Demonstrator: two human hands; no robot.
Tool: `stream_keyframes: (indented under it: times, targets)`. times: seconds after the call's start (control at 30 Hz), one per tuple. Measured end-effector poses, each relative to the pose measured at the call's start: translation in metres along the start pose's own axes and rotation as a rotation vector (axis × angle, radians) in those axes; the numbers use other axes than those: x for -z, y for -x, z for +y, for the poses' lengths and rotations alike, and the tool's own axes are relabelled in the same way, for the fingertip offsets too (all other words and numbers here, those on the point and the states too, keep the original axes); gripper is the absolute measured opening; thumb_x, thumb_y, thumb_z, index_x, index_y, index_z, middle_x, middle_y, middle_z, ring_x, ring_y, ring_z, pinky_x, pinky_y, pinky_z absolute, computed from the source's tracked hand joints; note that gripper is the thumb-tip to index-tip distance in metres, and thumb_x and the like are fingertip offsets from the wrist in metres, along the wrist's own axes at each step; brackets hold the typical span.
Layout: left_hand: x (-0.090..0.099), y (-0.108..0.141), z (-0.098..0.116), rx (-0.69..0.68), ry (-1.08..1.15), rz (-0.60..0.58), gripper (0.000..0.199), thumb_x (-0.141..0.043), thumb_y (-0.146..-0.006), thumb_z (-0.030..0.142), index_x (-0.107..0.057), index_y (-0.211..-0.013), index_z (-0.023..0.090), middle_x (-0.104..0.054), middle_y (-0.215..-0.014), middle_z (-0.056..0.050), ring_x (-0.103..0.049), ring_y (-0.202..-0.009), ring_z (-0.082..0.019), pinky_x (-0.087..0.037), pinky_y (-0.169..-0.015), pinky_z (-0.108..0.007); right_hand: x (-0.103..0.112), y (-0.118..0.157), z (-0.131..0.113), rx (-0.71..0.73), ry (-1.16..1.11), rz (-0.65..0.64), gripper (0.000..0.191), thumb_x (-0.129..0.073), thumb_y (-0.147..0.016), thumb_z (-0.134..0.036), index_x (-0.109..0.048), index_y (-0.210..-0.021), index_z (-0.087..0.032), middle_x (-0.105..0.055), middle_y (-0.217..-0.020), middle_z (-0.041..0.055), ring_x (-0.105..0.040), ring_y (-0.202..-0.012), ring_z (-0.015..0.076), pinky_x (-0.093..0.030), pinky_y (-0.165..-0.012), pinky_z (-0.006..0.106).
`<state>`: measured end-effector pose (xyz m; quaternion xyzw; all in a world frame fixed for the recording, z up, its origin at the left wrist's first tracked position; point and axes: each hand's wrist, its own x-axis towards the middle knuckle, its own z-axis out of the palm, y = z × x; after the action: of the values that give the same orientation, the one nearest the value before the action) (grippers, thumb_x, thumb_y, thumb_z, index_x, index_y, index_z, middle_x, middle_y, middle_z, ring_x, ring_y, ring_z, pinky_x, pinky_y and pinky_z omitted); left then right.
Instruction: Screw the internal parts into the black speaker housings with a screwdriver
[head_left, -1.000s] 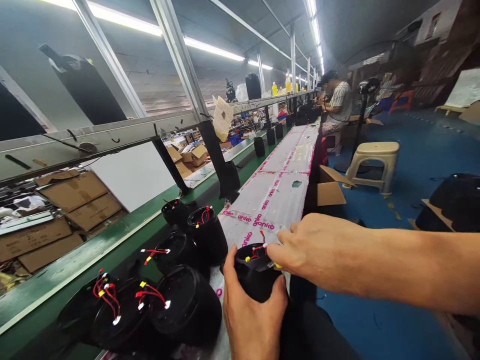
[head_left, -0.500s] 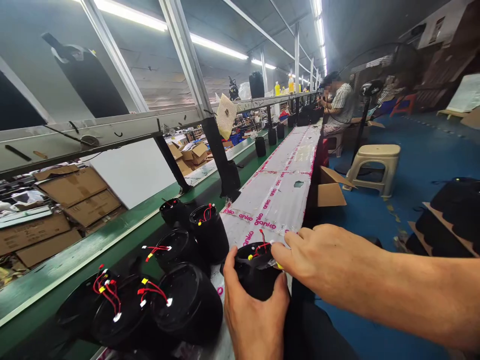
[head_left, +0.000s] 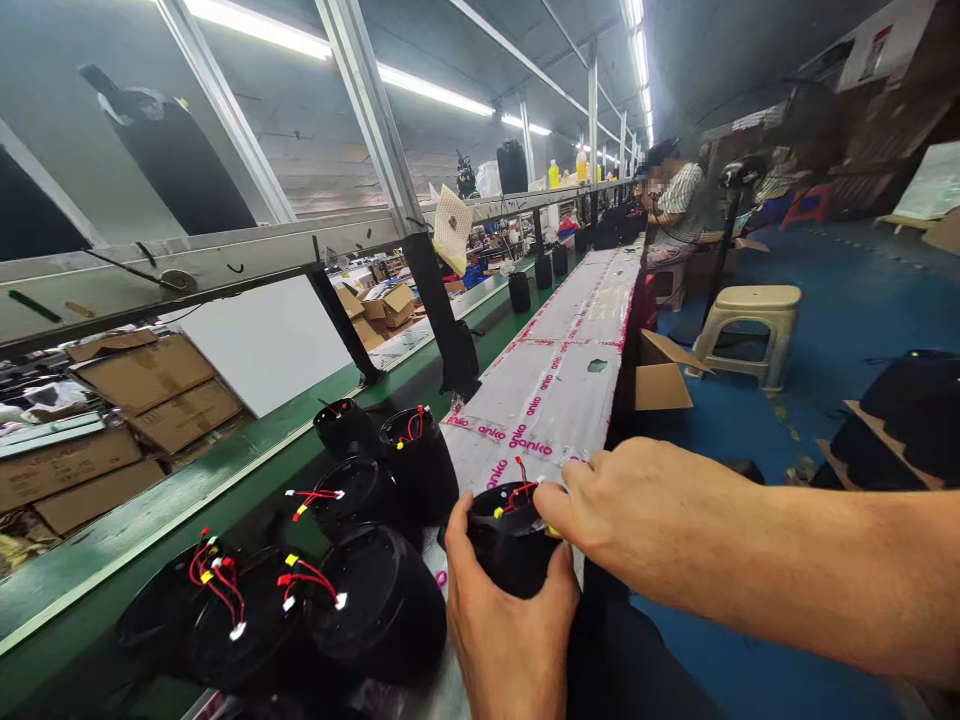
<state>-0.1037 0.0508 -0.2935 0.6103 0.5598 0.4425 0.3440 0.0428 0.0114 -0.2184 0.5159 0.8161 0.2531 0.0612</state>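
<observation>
My left hand (head_left: 510, 640) is wrapped round a black cylindrical housing (head_left: 514, 565), thumb on one side and fingers on the other. The housing stands at the near edge of the covered bench, its open top facing up. Red wires (head_left: 519, 490) with red and yellow connectors stick up from inside it. My right hand (head_left: 592, 505) is closed at the housing's right rim, pinching a small tool with a yellow part (head_left: 553, 531). Most of that tool is hidden by the fingers, so its kind cannot be made out.
Several similar black housings (head_left: 375, 590) with red wires crowd the left, beside the green conveyor (head_left: 82, 570). White sheeting with pink print (head_left: 551, 375) covers the bench. A beige stool (head_left: 750, 335), an open carton (head_left: 664, 385) and a seated person (head_left: 675, 200) are farther off.
My right hand has shifted slightly left and up along the rim, and the grey blade-like piece seen there before is less visible. My left hand keeps its hold on the housing.
</observation>
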Motion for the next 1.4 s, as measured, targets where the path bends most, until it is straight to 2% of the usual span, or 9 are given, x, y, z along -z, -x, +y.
stream_keyframes:
  times: [0.2, 0.37, 0.47, 0.6, 0.87, 0.97, 1.1, 1.3, 1.4]
  targets:
    - [0.007, 0.0, 0.004, 0.029, 0.032, -0.023, 0.08, -0.083, -0.065, 0.036, -0.049, -0.138, 0.033, -0.072, -0.111, -0.006, -0.068, -0.106, -0.031, -0.051, -0.091, -0.044, 0.008, -0.011, -0.001, 0.063, -0.034, -0.056, 0.021, -0.078, -0.069, -0.017, -0.065, -0.085, -0.019, -0.06, -0.072, 0.0011, -0.049, -0.047, 0.0154, -0.016, -0.041, 0.034]
    - [0.01, -0.002, 0.004, 0.031, 0.089, -0.047, 0.081, -0.08, -0.067, 0.031, -0.047, -0.14, 0.031, -0.072, -0.111, -0.006, -0.068, -0.105, -0.031, -0.051, -0.09, -0.044, 0.001, -0.016, -0.004, 0.078, -0.097, -0.01, 0.018, -0.077, -0.072, -0.017, -0.064, -0.085, -0.02, -0.062, -0.073, 0.002, -0.052, -0.053, 0.0167, -0.025, -0.048, 0.034]
    - [0.01, -0.003, 0.005, 0.036, 0.065, -0.047, 0.08, -0.08, -0.067, 0.03, -0.048, -0.14, 0.031, -0.071, -0.113, -0.007, -0.068, -0.106, -0.031, -0.05, -0.091, -0.045, -0.008, -0.012, -0.006, 0.047, -0.123, 0.024, 0.016, -0.075, -0.072, -0.014, -0.064, -0.082, -0.02, -0.062, -0.073, 0.0025, -0.053, -0.055, 0.0171, -0.028, -0.052, 0.034]
    - [0.01, -0.002, 0.006, 0.045, 0.022, -0.063, 0.081, -0.08, -0.067, 0.03, -0.047, -0.141, 0.031, -0.071, -0.103, -0.006, -0.069, -0.1, -0.032, -0.051, -0.087, -0.045, -0.014, -0.009, -0.007, -0.017, -0.131, 0.018, 0.016, -0.074, -0.074, -0.011, -0.066, -0.085, -0.02, -0.062, -0.071, 0.0025, -0.053, -0.055, 0.0176, -0.03, -0.054, 0.034]
    - [0.009, -0.002, 0.007, 0.002, 0.083, -0.032, 0.073, -0.077, -0.068, 0.033, -0.052, -0.136, 0.027, -0.073, -0.106, -0.007, -0.07, -0.103, -0.031, -0.052, -0.089, -0.044, 0.004, -0.015, 0.002, 0.049, -0.167, -0.039, 0.018, -0.075, -0.074, -0.011, -0.066, -0.088, -0.018, -0.064, -0.074, 0.0022, -0.055, -0.057, 0.0172, -0.03, -0.052, 0.033]
    - [0.007, -0.002, 0.007, 0.014, 0.055, -0.047, 0.074, -0.077, -0.067, 0.031, -0.051, -0.137, 0.03, -0.073, -0.103, -0.006, -0.071, -0.097, -0.03, -0.053, -0.085, -0.044, 0.002, -0.009, 0.003, 0.031, -0.161, -0.026, 0.015, -0.074, -0.075, -0.012, -0.065, -0.085, -0.019, -0.063, -0.074, 0.0026, -0.054, -0.058, 0.0171, -0.031, -0.053, 0.033]
    - [0.003, -0.001, 0.005, 0.018, -0.031, -0.043, 0.077, -0.079, -0.066, 0.034, -0.049, -0.137, 0.035, -0.072, -0.114, -0.006, -0.068, -0.107, -0.032, -0.051, -0.089, -0.044, -0.001, -0.003, 0.0, 0.013, -0.149, -0.024, 0.011, -0.072, -0.079, -0.013, -0.064, -0.08, -0.021, -0.063, -0.075, 0.0026, -0.054, -0.059, 0.0171, -0.032, -0.054, 0.033]
    - [0.006, -0.003, 0.001, 0.049, -0.069, -0.054, 0.084, -0.081, -0.062, 0.039, -0.048, -0.14, 0.036, -0.071, -0.107, -0.006, -0.068, -0.104, -0.036, -0.05, -0.085, -0.045, 0.016, -0.022, -0.004, -0.038, -0.11, -0.172, 0.012, -0.074, -0.077, -0.013, -0.065, -0.08, -0.02, -0.061, -0.066, 0.0012, -0.053, -0.053, 0.0172, -0.03, -0.05, 0.034]
    - [0.009, -0.003, 0.001, 0.023, -0.027, -0.036, 0.08, -0.079, -0.064, 0.037, -0.049, -0.138, 0.034, -0.071, -0.111, -0.006, -0.067, -0.106, -0.034, -0.05, -0.089, -0.045, 0.018, -0.027, -0.003, -0.004, -0.111, -0.171, 0.015, -0.076, -0.075, -0.013, -0.066, -0.085, -0.018, -0.063, -0.068, 0.0016, -0.055, -0.053, 0.017, -0.029, -0.049, 0.033]
